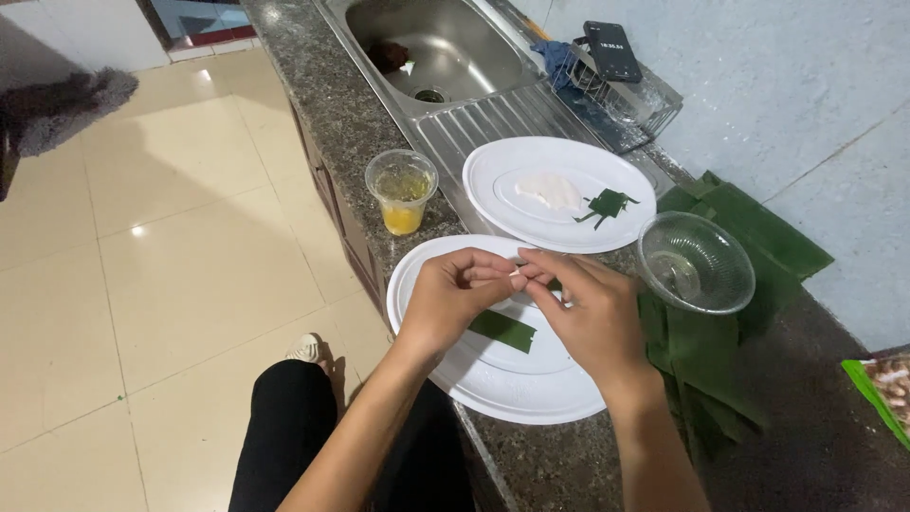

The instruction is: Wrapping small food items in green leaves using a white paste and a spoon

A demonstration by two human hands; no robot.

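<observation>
Together, left hand (453, 294) and right hand (588, 308) pinch a small white bit (517, 272) above a leaf strip (502, 330) on the near plate (474, 379).

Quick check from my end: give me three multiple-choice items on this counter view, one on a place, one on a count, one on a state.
1. Where is the plastic cup?
A. in the sink
B. on the counter left of the far plate
C. on the floor

2. How many white plates are there?
A. one
B. two
C. four

3. How is the clear bowl?
A. upright and looks empty
B. upside down
C. full of rice

Answers:
1 B, it stands beside the far plate.
2 B, the far one and the near plate under the left hand and right hand.
3 A, its rim faces up and only clear plastic shows.
</observation>
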